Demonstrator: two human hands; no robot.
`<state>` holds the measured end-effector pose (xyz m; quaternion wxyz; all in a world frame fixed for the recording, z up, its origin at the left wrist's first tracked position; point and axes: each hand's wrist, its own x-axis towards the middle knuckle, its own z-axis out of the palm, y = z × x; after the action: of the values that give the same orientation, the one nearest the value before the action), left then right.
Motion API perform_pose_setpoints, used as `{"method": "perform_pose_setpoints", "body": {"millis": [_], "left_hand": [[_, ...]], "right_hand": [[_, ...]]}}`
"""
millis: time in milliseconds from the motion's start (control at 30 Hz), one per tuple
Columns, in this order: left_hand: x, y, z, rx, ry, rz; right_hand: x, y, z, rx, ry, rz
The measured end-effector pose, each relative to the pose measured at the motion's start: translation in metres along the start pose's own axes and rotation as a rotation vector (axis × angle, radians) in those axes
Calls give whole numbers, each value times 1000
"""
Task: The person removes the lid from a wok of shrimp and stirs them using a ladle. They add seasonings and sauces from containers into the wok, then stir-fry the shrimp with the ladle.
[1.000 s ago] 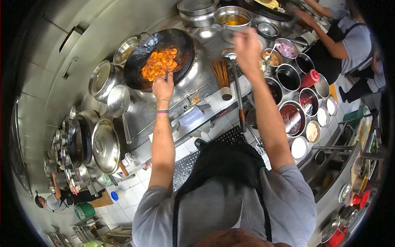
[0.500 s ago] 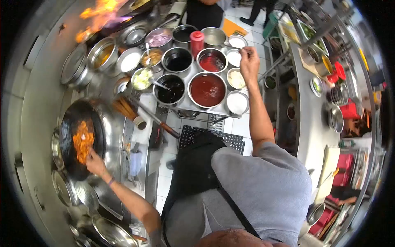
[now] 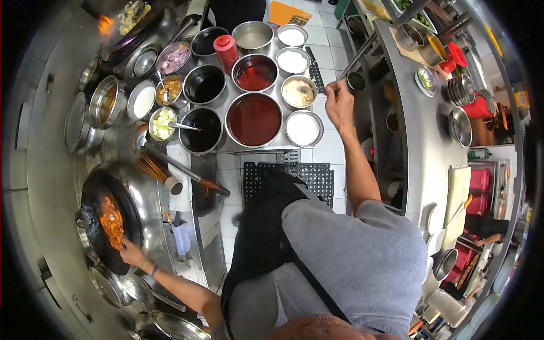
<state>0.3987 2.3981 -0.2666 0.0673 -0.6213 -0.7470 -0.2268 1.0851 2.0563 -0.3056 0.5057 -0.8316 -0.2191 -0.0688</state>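
Observation:
My left hand [image 3: 132,253] is closed at the near edge of a dark wok [image 3: 129,204], and it appears to grip the rim. Orange-coated food pieces [image 3: 112,222] lie in the wok, just beyond my fingers. Pinched fingers of my right hand [image 3: 341,105] hold a thin spoon [image 3: 309,89], mostly hidden by its small size. Its tip is over the bowl of pale, grainy seasoning [image 3: 298,92]. Close by stand a bowl of white powder [image 3: 303,128], another white-filled bowl [image 3: 293,60], and a large pot of dark red sauce [image 3: 253,120].
Dark sauce pots [image 3: 205,85] and a red squeeze bottle [image 3: 225,52] share the cart. A bamboo brush [image 3: 158,173] and a long-handled tool [image 3: 201,180] lie between wok and cart. Flames [image 3: 105,25] rise at the far-left wok. A steel counter [image 3: 422,164] runs along the right.
The view has shifted. My right hand has moved from the white-filled bowls toward the pale seasoning bowl. My left hand stays at the wok's edge.

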Motion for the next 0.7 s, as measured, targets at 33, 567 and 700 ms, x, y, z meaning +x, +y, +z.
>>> {"method": "perform_pose_setpoints", "body": {"millis": [33, 567, 700], "left_hand": [[1, -1, 1, 13, -5, -8], [-1, 2, -3, -2, -26, -20], [0, -2, 3, -1, 11, 16]], "right_hand": [[-7, 4, 1, -9, -18, -13], [-28, 33, 22, 121, -5, 64], [-31, 29, 17, 80, -28, 35]]}}
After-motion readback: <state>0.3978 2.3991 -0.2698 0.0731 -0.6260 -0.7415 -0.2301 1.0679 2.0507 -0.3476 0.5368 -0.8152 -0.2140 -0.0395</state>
